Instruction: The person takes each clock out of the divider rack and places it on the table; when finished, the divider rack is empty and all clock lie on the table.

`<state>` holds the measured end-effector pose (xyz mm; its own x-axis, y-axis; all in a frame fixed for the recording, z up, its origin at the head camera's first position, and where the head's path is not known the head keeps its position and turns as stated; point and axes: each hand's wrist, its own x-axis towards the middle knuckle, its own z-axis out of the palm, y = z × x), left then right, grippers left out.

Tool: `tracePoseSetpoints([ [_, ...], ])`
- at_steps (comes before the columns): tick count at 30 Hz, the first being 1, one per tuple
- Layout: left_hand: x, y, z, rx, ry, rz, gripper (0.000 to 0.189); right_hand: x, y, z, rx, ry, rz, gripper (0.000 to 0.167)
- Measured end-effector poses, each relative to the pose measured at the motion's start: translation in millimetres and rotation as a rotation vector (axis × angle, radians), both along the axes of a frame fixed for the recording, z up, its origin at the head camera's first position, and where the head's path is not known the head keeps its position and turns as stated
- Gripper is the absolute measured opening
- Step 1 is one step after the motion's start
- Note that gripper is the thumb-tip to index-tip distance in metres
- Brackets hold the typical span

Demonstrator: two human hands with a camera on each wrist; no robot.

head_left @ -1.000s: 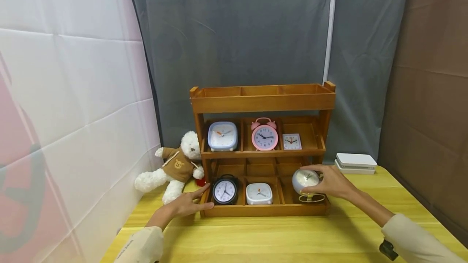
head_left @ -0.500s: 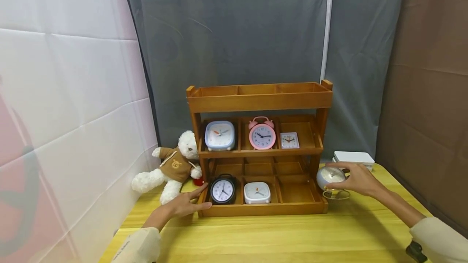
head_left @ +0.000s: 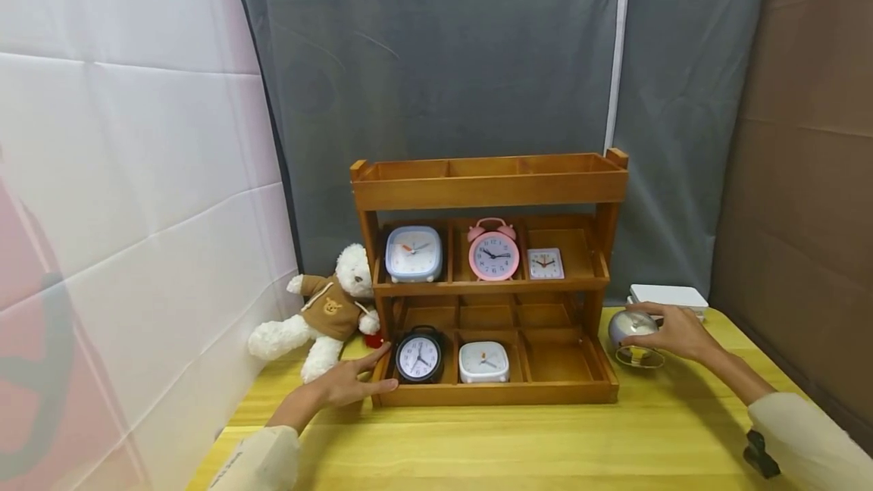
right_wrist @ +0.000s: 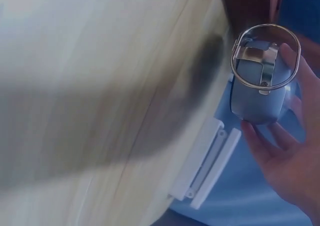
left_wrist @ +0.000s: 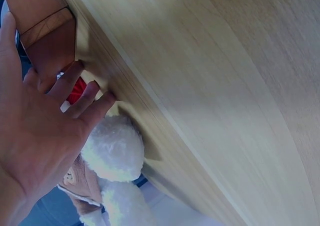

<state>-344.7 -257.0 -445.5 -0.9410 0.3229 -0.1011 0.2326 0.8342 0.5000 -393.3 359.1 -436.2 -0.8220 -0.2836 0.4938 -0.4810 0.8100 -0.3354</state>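
My right hand [head_left: 682,330] pinches a round silvery-grey clock [head_left: 629,324] between thumb and fingers, right of the wooden shelf [head_left: 494,395]. A gold ring stand [head_left: 639,361] hangs beneath the clock; in the right wrist view its metal ring [right_wrist: 298,68] and grey body [right_wrist: 255,103] show. My left hand [head_left: 341,383] touches the shelf's lower left corner with fingers spread, beside a black round clock [head_left: 418,357]. A white clock [head_left: 483,362] sits in the lower middle compartment. Above stand a blue clock [head_left: 414,254], a pink twin-bell clock [head_left: 494,254] and a small square clock [head_left: 546,264].
A white plush bear [head_left: 355,270] in a brown hoodie leans left of the shelf, with something red [head_left: 374,340] by its paw. A white flat box-like object [head_left: 671,296] lies at the back right. Curtains [head_left: 443,59] hang behind the yellow wooden table [head_left: 477,445].
My right hand has lifted the round clock out of the lower right compartment and carried it right, beyond the shelf's side. My left hand stays at the shelf corner.
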Motion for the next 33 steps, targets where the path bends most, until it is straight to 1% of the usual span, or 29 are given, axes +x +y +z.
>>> tracePoseSetpoints([
  [4, 0.9, 0.8, 0.1, -0.007, 0.007, -0.011, 0.089, -12.4, -1.9, -5.9, 0.007, -0.020, -0.031, 0.069],
  [7, 0.8, 2.7, -1.1, -0.017, 0.026, -0.029, 0.092, -19.4, -2.7, -8.9, 0.012, -0.037, -0.049, 0.070],
  [11, 0.4, 5.4, -1.9, -0.025, 0.049, -0.048, 0.095, -26.3, -1.3, -13.0, 0.009, -0.067, -0.043, 0.071],
  [16, -1.9, 2.0, -2.5, -0.022, 0.062, -0.064, 0.093, -32.5, -5.6, -18.3, 0.004, -0.085, -0.019, 0.071],
  [20, -2.0, -1.1, -0.8, -0.011, 0.059, -0.067, 0.092, -35.6, -9.2, -20.8, -0.006, -0.103, -0.009, 0.070],
  [25, -1.4, -0.4, 3.0, -0.002, 0.050, -0.080, 0.092, -34.9, -7.9, -23.1, -0.039, -0.112, 0.007, 0.066],
  [33, -0.4, -1.9, 4.4, 0.013, 0.039, -0.092, 0.093, -36.2, -4.5, -25.5, -0.074, -0.125, 0.009, 0.061],
])
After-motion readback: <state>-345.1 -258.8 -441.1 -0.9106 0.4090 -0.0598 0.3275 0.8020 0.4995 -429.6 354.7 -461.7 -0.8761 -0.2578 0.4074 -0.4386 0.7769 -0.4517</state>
